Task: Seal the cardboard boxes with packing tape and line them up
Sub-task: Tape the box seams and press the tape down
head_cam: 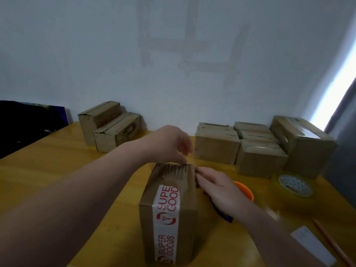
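**Item 1, box in hand.** Small cardboard box (169,209), lying lengthwise away from me at the middle of the table (77,180). A strip of white tape with red print runs down its top and near face. The far end looks rumpled and, as I judge it, is not yet closed.

**Item 2, my left hand (169,145).** It is over the far end of the box, fingers bent down with their tips at the far top edge. The tips are blurred, so I cannot tell whether they pinch a flap or only touch it.

**Item 3, my right hand (217,189).** It is against the box's right side at the far corner, fingers fairly straight, pressing the cardboard and holding nothing.

**Handling note.** Fold the far flaps flat and square, and hold them down with one hand. Keep the box from sliding while the other hand fetches tape.

**Item 4, tape roll (295,185).** Clear, lying flat to my right, well apart from both hands.

**Item 5, orange object (245,189).** It sits just behind my right hand and is partly hidden, so I cannot identify it.

**Item 6, other boxes.** One group (217,145) stands at the wall on the right and a pair (109,126) at the wall on the left.
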### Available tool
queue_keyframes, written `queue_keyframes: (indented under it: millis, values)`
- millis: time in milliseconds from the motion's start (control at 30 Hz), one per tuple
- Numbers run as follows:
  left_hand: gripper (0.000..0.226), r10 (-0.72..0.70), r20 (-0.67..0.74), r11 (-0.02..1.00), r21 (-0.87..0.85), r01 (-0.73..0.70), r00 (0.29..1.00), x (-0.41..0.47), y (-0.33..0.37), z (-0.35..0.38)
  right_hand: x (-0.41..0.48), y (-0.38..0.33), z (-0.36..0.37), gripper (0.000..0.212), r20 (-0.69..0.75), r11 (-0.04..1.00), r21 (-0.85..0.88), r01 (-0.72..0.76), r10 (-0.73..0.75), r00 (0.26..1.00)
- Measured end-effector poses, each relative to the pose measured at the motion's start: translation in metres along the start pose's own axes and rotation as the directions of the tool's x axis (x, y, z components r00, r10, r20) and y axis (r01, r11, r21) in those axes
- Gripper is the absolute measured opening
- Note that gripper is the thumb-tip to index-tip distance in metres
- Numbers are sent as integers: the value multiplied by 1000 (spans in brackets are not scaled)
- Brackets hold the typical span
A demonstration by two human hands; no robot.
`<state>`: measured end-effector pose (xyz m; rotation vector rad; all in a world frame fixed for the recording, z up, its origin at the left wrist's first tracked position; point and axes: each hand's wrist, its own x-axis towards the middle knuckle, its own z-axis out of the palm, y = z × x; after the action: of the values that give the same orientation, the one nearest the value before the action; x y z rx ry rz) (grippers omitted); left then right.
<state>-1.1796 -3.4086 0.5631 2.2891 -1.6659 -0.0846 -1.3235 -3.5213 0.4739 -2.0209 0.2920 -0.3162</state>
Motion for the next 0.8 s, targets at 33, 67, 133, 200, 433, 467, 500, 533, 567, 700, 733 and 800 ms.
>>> queue_keyframes:
  millis: [33, 67, 133, 200, 433, 467, 500, 533, 567, 700, 733, 800]
  values:
    - [30, -14, -55, 998, 65, 17, 998, -3, 3, 1, -1, 1, 1, 31, -1, 1000, 11, 4, -4, 1000]
    - [34, -31, -106, 990, 136, 45, 994, -7, 6, 2, -1, 2, 2, 31, -10, 1000, 6, 4, -4, 1000]
    - [34, -57, -206, 964, 245, 108, 977, -20, 14, 5, -3, 4, 2, 28, -35, 1000, -12, -2, 2, 999]
    - [25, -32, -299, 945, 302, 126, 954, -35, 22, 8, -4, 5, 3, 26, -55, 1000, -17, -20, 19, 998]
    - [43, -48, -71, 987, 149, 58, 996, -75, 40, 26, -2, 8, 7, 27, -127, 996, 76, -53, 62, 990]
    - [51, -24, -55, 988, 151, 32, 998, -78, 42, 28, -2, 6, 7, 27, -139, 994, 103, -45, 59, 988]
    - [58, -1, -46, 988, 152, 8, 999, -79, 43, 29, -2, 4, 8, 27, -150, 991, 125, -36, 55, 987]
    - [66, 18, -39, 988, 155, -12, 999, -80, 44, 29, -2, 3, 8, 26, -162, 989, 141, -33, 56, 985]
    - [73, 31, -32, 987, 161, -26, 999, -79, 45, 30, -1, 3, 8, 26, -176, 988, 151, -38, 64, 982]
    - [79, 76, 3, 977, 199, -75, 997, -68, 32, 31, 3, 3, 8, 31, -217, 974, 208, -84, 130, 967]
    - [78, 93, 13, 973, 210, -94, 996, -66, 26, 31, 3, 3, 8, 32, -223, 968, 232, -93, 146, 964]
    - [75, 128, 19, 971, 202, -130, 992, -62, 16, 29, 5, 2, 8, 33, -242, 955, 280, -101, 172, 955]
